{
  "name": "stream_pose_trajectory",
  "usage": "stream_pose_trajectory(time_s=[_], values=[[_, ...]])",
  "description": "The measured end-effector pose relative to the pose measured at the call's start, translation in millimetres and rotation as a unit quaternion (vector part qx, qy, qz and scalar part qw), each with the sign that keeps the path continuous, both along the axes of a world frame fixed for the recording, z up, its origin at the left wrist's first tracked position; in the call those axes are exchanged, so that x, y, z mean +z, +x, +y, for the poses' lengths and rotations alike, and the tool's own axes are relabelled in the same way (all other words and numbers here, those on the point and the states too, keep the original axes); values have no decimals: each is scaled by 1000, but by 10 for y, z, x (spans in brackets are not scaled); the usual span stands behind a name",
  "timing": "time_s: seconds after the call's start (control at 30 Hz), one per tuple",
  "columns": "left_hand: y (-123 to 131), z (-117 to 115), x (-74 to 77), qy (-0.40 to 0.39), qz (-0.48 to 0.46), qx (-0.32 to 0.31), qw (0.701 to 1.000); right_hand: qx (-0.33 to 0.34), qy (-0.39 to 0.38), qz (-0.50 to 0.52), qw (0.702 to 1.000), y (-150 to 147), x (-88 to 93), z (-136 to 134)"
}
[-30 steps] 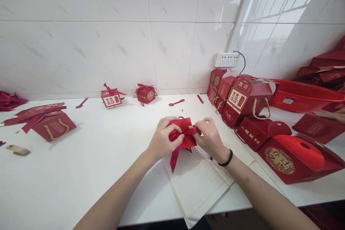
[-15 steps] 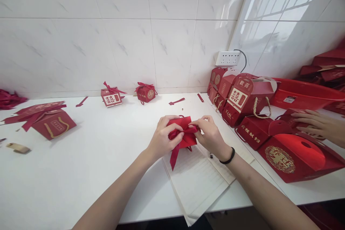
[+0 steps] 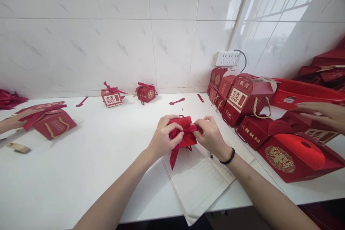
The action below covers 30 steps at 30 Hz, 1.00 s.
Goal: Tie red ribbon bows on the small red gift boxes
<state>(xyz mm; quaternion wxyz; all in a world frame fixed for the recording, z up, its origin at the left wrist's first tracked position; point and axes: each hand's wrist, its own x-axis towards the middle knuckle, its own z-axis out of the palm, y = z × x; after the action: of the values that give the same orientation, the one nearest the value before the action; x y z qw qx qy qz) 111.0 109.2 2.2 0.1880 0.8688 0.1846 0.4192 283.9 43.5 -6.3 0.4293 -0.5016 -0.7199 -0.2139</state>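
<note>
A small red gift box (image 3: 185, 121) stands at the middle of the table, partly covered by my hands. Across its top runs a dark red ribbon (image 3: 175, 154), knotted in the middle with one tail hanging down toward me. On the left of the box, my left hand (image 3: 165, 134) is closed, thumb and fingers pinching the ribbon by the knot. My right hand (image 3: 209, 134), with a black band at the wrist, pinches a ribbon loop between thumb and fingertip at the box's right side. Beneath lies a lined paper notebook (image 3: 198, 183).
Larger red gift boxes (image 3: 249, 95) are grouped at right beside a red plastic basin (image 3: 304, 91). Another person's hand (image 3: 323, 113) is over them. At left, another hand (image 3: 12, 122) touches a ribboned box (image 3: 55, 124). Two small tied boxes (image 3: 111, 97) stand near the wall.
A hand has come in from the left edge to the ribboned box. The other person's hand at right has shifted right and up. My own hands have barely moved; my right fingers now hold the loop.
</note>
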Motion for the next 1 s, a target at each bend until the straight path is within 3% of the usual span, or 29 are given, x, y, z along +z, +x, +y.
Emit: stream_pose_trajectory(time_s=[0.33, 0.53, 0.73, 0.9, 1.0], values=[[-17, 24, 0, -22, -7, 3, 1000, 131, -160, 9, 978, 83, 220, -131], [-15, 12, -4, -8, -3, -3, 1000, 61, -161, 112, 979, 32, 134, -88], [-14, 3, 15, -10, 6, -2, 1000, 71, -206, 221, 951, 15, 171, -80], [-18, 6, 14, -9, 4, -2, 1000, 9, -203, 273, 940, 92, 198, -51], [-22, 7, 14, -12, 1, -2, 1000, 50, -191, 299, 934, 114, 193, -50]])
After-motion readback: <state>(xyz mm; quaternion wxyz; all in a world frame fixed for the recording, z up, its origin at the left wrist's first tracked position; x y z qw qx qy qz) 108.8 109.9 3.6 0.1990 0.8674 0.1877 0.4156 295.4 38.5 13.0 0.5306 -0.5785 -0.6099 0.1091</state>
